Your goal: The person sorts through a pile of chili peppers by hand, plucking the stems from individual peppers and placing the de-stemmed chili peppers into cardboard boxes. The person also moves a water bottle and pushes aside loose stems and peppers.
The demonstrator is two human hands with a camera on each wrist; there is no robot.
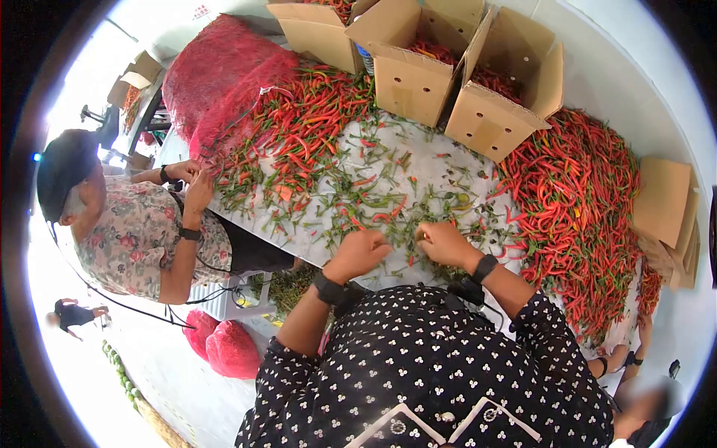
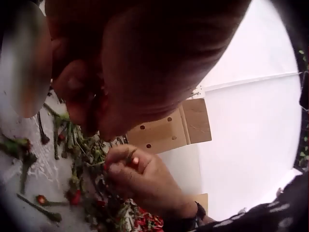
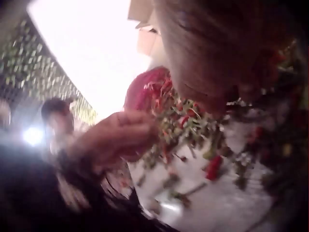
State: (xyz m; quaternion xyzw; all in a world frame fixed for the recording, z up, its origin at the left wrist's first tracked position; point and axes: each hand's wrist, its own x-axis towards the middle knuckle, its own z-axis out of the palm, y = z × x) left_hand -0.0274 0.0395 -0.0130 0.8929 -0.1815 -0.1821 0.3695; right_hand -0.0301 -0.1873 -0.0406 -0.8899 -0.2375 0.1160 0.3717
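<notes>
At the table's (image 1: 249, 221) far left corner sits a red net sack (image 1: 224, 71), loose chilies (image 1: 317, 108) beside it. By the near edge my left hand (image 1: 358, 254) is curled; I can't tell whether it grips anything. Green stems (image 1: 371, 198) litter the middle. My right hand (image 1: 447, 243) curls too, its hold unclear. Red chilies (image 1: 579, 201) heap at the right end.

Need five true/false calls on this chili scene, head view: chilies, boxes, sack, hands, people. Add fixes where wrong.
1. Red chilies are heaped at the right. True.
2. The boxes at the back are closed. False: those cardboard boxes stand open, chilies inside.
3. The big net sack is blue. False: the net sack is reddish pink.
4. The wearer's hands are clasped. False: the left hand and right hand are apart.
5. The person at left wears a floral shirt. True.
</notes>
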